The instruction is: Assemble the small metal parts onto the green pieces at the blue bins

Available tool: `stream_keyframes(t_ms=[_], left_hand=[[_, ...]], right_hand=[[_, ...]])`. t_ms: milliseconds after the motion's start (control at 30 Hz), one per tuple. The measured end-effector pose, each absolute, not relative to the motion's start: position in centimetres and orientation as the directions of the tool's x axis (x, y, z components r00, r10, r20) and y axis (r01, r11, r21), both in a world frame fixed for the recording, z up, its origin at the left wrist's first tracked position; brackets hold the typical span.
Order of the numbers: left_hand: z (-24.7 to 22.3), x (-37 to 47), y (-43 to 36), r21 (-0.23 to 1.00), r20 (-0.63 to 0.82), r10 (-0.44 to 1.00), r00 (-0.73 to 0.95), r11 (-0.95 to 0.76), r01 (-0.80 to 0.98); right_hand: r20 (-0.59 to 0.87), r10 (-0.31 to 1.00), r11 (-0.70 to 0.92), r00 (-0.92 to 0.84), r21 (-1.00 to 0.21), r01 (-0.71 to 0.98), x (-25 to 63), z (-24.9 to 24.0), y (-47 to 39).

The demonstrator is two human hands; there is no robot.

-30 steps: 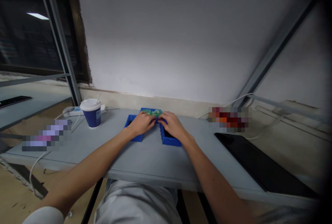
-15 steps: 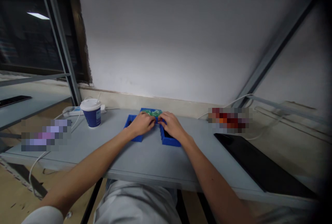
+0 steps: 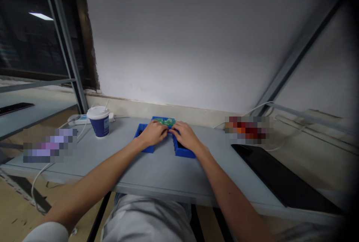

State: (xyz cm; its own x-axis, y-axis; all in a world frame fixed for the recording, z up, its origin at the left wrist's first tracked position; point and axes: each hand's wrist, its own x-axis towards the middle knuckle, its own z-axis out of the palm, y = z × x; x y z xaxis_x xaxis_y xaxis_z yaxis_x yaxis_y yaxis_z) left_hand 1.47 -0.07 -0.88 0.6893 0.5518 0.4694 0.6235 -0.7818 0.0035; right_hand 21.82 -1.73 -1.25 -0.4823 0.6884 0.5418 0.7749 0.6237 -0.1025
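Three blue bins stand on the grey table. My left hand (image 3: 155, 133) is over the inner edge of the left bin (image 3: 148, 149), fingers curled together. Dark items show in that bin. My right hand (image 3: 183, 133) is above the right bin (image 3: 185, 153), which also has dark contents; its fingertips are pinched and almost meet those of my left hand. Whatever the fingertips hold is too small to make out. Behind the hands, the back bin (image 3: 163, 118) contains green items in clear plastic (image 3: 167, 121).
A blue paper cup (image 3: 100, 124) with white lid and straw stands left, by a white power strip (image 3: 81, 120) and cables. A black flat panel (image 3: 280, 178) lies right. Blurred-out items sit at both sides, and a phone (image 3: 17, 108) lies on the left shelf.
The fingers of my right hand have shifted slightly toward those of my left hand. My left hand has hardly moved.
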Motion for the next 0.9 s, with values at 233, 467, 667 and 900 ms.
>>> stream_keyframes(t_ms=[233, 467, 667, 900], left_hand=[[-0.77, 1.49, -0.10, 0.020, 0.462, 0.557, 0.690, -0.784, 0.620], [-0.84, 1.48, -0.03, 0.030, 0.463, 0.560, 0.688, -0.785, 0.619], [-0.84, 1.47, -0.02, 0.017, 0.481, 0.540, 0.691, -0.794, 0.608], [-0.80, 1.48, -0.14, 0.022, 0.475, 0.547, 0.690, -0.791, 0.612]], right_hand=[[0.545, 0.683, 0.646, -0.485, -0.143, 0.750, 21.88, -1.21, -1.78], [0.536, 0.687, 0.646, -0.491, -0.141, 0.750, 21.77, -1.22, -1.77], [0.531, 0.686, 0.656, -0.497, -0.156, 0.739, 21.77, -1.22, -1.84], [0.518, 0.683, 0.662, -0.515, -0.142, 0.736, 21.74, -1.24, -1.81]])
